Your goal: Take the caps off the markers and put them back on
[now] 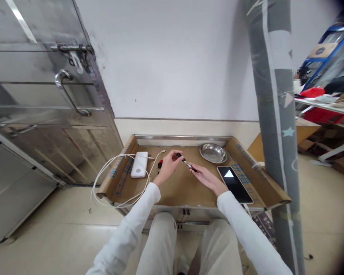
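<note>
Both my hands are over the cardboard-lined cart top, holding a thin black-and-silver pen-like tool (186, 163) between them; its exact kind is too small to make out. The fingers of my left hand (169, 163) pinch its black upper end. My right hand (204, 175) grips the lower dark end, palm turned partly upward. Beside my left hand, partly hidden by it, lie small red and black pieces (160, 164). A phone-like black-screened device (236, 185) rests just right of my right hand.
A white power bank (139, 165) with a looped white cable (96, 183) lies at left, the loop hanging past the cart's edge. At the back right stands a round metal dish (213, 152). Raised cardboard (258, 177) borders the sides; a tall grey wrapped roll (278, 95) leans at right.
</note>
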The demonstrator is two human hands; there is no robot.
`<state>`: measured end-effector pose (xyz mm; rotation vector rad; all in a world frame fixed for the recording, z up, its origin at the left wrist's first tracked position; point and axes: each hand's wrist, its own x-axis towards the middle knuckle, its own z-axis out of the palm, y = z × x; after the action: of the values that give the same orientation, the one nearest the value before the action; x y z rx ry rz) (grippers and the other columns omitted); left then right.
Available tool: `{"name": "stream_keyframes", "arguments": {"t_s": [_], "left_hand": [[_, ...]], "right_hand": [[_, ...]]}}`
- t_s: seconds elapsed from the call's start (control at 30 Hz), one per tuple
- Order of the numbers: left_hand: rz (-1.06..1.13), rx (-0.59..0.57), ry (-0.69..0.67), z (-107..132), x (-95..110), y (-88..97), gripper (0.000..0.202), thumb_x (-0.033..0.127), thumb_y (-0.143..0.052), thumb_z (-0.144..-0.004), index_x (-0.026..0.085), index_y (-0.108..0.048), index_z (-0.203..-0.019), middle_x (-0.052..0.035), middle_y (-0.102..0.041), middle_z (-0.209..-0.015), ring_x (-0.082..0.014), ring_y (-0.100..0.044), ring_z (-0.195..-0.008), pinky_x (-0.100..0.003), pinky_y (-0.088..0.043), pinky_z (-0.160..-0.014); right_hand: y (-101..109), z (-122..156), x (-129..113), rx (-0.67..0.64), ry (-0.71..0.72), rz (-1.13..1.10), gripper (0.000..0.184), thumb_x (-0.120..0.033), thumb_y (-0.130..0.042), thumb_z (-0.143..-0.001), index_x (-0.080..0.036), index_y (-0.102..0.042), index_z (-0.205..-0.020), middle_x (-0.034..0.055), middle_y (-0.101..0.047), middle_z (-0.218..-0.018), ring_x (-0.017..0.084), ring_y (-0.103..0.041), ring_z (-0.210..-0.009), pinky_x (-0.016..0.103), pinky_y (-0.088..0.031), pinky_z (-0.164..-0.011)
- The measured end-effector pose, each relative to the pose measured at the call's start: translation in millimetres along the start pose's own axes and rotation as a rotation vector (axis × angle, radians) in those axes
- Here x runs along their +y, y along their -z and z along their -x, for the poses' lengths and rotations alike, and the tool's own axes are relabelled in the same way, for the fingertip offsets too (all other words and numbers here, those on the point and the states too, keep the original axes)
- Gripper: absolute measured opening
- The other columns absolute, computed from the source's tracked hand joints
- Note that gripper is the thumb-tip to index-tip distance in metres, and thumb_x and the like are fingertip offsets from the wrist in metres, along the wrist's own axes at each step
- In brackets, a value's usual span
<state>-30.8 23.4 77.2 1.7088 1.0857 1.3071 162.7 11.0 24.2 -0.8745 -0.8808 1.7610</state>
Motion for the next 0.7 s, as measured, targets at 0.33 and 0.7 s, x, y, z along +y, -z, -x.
{"name": "stream_keyframes", "arguments": {"t_s": [0.33, 0.7], "left_hand": [[-0.306, -0.059, -0.032, -1.9, -53.5, -11.4, 0.013, 0.017, -0.055, -0.084, 0.018, -0.058, -0.097, -0.005, -0.066, -0.095, -0.0165, -0.061, -0.089, -0.031, -0.046, -0.082], [-0.978, -0.127, -0.257, 42.7, -52.5, -6.0, 0.027, 0.015, -0.034, -0.094, 0.021, -0.053, -0.112, -0.0074, -0.058, -0.11, -0.0217, -0.051, -0.107, -0.037, -0.038, -0.089]], "right_hand": [[-1.2, -3.4, 20.8, 0.18, 0.269, 0.459, 0.032, -0.036, -0.074, -0.067, -0.018, -0.071, -0.093, 0.0068, -0.072, -0.091, 0.019, -0.067, -0.085, 0.038, -0.05, -0.089], [-5.4, -0.2, 42.0, -0.025, 0.66, 1.298, 0.033, -0.016, -0.035, -0.091, -0.024, -0.061, -0.111, 0.0058, -0.063, -0.117, 0.019, -0.059, -0.11, 0.04, -0.044, -0.1]]}}
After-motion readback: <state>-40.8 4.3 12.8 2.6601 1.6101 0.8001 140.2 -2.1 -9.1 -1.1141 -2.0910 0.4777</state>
